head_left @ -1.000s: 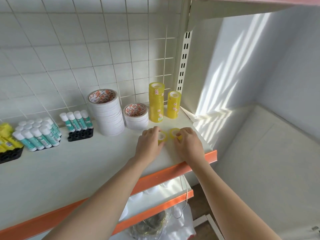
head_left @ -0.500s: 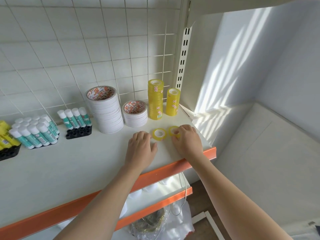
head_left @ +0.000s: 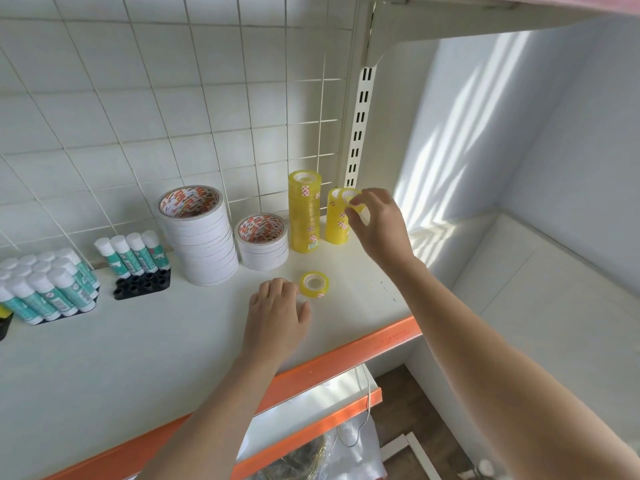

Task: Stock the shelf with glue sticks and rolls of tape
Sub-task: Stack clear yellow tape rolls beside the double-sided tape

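My right hand (head_left: 377,223) pinches a small yellow tape roll (head_left: 350,199) at the top of the shorter yellow tape stack (head_left: 335,226). A taller yellow stack (head_left: 305,213) stands to its left. A second loose yellow roll (head_left: 314,284) lies flat on the white shelf (head_left: 138,348). Just left of that roll, my left hand (head_left: 277,317) rests on the shelf with fingers loosely curled, holding nothing. Glue sticks (head_left: 130,252) stand in a black holder (head_left: 142,284) further left.
Two stacks of white tape with red-printed cores (head_left: 197,237) (head_left: 262,245) stand by the wire grid back. More glue sticks (head_left: 45,285) fill a tray at the far left. The shelf has an orange front edge (head_left: 346,355); a lower shelf (head_left: 311,414) sits beneath.
My right hand lifted one small yellow roll from the shelf up to the shorter stack. My left hand let go of the other roll and drew back to its left.
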`<state>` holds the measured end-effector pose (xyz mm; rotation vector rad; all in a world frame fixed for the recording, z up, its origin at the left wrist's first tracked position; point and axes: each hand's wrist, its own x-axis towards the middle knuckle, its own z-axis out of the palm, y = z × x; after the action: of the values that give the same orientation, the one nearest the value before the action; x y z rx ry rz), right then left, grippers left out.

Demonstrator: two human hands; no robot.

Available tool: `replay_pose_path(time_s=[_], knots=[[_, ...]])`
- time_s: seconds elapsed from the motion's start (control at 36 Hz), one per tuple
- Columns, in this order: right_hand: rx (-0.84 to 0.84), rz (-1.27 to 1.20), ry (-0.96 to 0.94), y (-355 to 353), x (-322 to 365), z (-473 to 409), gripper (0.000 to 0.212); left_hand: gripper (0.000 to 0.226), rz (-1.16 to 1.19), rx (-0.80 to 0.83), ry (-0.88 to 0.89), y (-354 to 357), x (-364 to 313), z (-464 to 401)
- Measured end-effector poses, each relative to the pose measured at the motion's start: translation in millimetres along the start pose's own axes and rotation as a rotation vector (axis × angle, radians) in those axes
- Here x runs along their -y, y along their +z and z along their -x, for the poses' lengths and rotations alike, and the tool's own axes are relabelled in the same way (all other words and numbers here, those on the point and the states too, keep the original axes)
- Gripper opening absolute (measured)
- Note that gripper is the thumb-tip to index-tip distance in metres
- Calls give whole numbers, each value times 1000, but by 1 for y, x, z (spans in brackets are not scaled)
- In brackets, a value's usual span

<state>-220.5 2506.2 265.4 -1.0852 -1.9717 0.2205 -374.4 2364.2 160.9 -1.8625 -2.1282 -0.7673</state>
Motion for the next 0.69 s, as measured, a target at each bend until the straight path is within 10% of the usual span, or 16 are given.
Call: replay_pose_path(time_s=[0.69], knots=[[170, 91, 106, 22, 0, -41, 20, 19, -46, 6, 10, -5, -2, 0]])
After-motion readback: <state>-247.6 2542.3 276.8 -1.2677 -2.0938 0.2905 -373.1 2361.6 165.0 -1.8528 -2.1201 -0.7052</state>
